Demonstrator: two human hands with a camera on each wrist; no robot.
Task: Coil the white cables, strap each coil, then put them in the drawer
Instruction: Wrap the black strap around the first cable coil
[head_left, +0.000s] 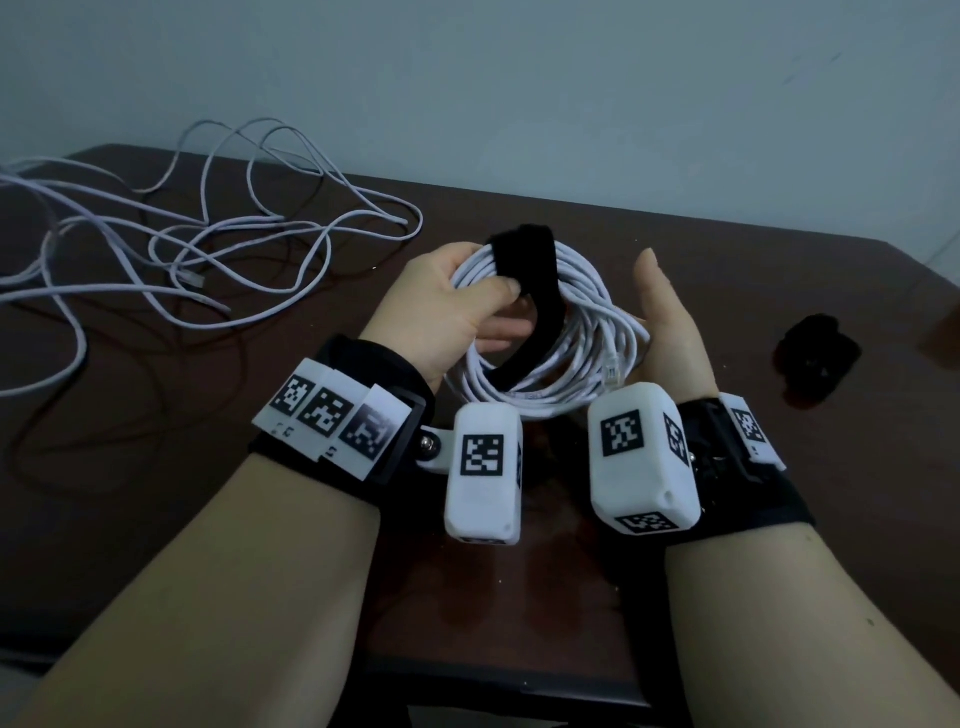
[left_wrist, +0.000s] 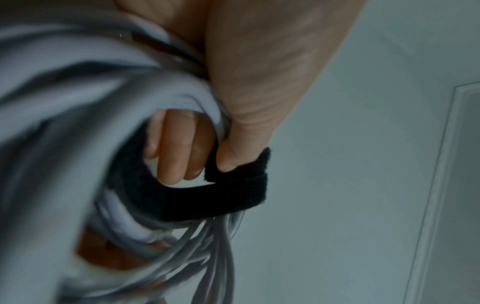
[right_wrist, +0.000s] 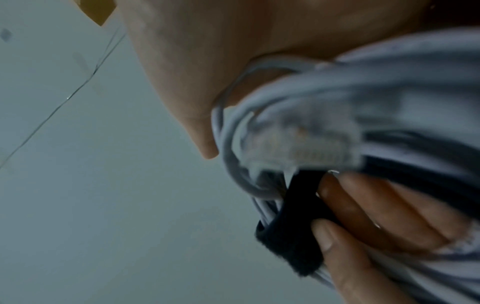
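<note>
My left hand (head_left: 452, 301) pinches the black strap (head_left: 524, 306) onto the white coil (head_left: 561, 338); my right hand (head_left: 670, 332) lies open against its 3 o'clock side. If that thumb slips, I think the strap pops loose (it looks only half wrapped) and the loops spring apart.

White cable, black strap, dark brown table

The coil (head_left: 571, 322) and loose cable (head_left: 208, 249) are white — the strap (head_left: 530, 291) black; wrist markers (head_left: 327, 413) carry black-and-white checks — upper wall (head_left: 519, 78) pale grey-blue.
</note>
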